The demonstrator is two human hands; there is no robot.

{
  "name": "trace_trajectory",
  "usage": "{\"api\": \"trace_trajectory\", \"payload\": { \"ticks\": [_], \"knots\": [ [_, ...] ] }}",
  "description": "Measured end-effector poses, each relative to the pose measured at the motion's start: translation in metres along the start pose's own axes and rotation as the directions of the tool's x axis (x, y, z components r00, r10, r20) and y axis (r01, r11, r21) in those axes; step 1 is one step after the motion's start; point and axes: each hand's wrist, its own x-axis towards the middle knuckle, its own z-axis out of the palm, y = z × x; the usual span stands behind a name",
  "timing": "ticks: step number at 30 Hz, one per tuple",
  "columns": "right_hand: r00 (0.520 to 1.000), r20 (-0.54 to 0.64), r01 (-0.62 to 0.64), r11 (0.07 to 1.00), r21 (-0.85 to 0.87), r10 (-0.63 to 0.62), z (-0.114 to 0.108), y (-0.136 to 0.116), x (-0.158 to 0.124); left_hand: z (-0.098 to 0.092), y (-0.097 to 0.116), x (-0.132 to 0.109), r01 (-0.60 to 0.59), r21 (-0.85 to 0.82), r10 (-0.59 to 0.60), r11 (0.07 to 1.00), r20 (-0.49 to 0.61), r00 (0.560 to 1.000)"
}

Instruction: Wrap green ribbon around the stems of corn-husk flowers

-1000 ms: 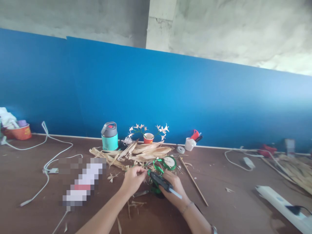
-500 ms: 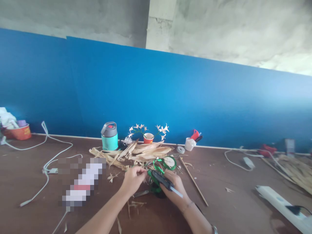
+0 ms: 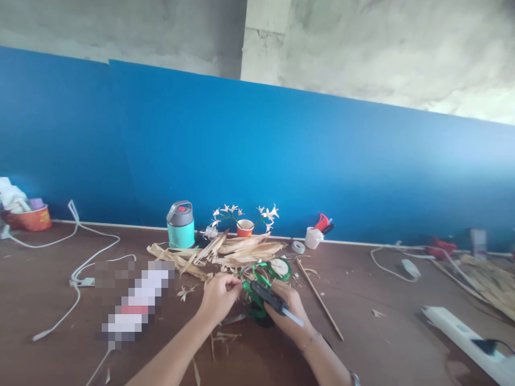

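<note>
My right hand (image 3: 287, 305) is wrapped round a black hot glue gun (image 3: 269, 298), and a pale glue stick (image 3: 293, 317) pokes out of its rear end. The gun's front points left, towards the fingertips of my left hand (image 3: 221, 294). Those fingers are pinched together; what sits between them is too small to make out. Under and behind the gun lie green tape (image 3: 262, 276) and a roll with a pale centre (image 3: 280, 267). Beyond my hands spreads a pile of dry corn husks (image 3: 241, 252). A small husk flower (image 3: 185, 292) lies left of my left hand.
An orange paper cup (image 3: 245, 229) holds husk flowers on green stems. A turquoise flask (image 3: 181, 233), a white tape roll (image 3: 298, 246) and a white pen cup (image 3: 313, 239) stand near the blue partition. A thin stick (image 3: 321, 300) lies right; a power strip (image 3: 462, 338) is farther right.
Almost nothing differs. The rear of the glue gun has shifted very slightly to the right, and my left hand stays nearly in place.
</note>
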Motion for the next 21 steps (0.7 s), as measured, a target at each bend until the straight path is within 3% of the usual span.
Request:
{"api": "trace_trajectory", "payload": {
  "ticks": [6,10,14,17,21],
  "knots": [
    [1.000,0.017,0.012,1.000,-0.010,-0.011,-0.001,-0.003,0.000,-0.001,0.005,-0.007,-0.173,0.220,0.185,0.960,-0.035,0.982],
    [1.000,0.008,-0.028,0.999,-0.043,0.029,-0.004,-0.001,0.000,-0.006,0.008,-0.010,-0.388,0.333,0.413,0.859,-0.004,0.911],
    [0.997,-0.002,-0.081,0.992,-0.095,0.081,-0.009,0.005,0.001,-0.011,0.004,-0.007,-0.489,0.327,0.513,0.809,0.012,0.858],
    [0.997,0.037,-0.064,0.989,-0.132,0.069,-0.012,0.005,0.000,-0.011,-0.003,-0.001,-0.467,0.302,0.502,0.831,-0.044,0.864],
    [0.991,0.092,0.111,0.988,-0.110,-0.101,-0.013,-0.006,-0.002,-0.008,-0.010,0.003,-0.315,0.277,0.370,0.908,-0.174,0.913]
  ]
}}
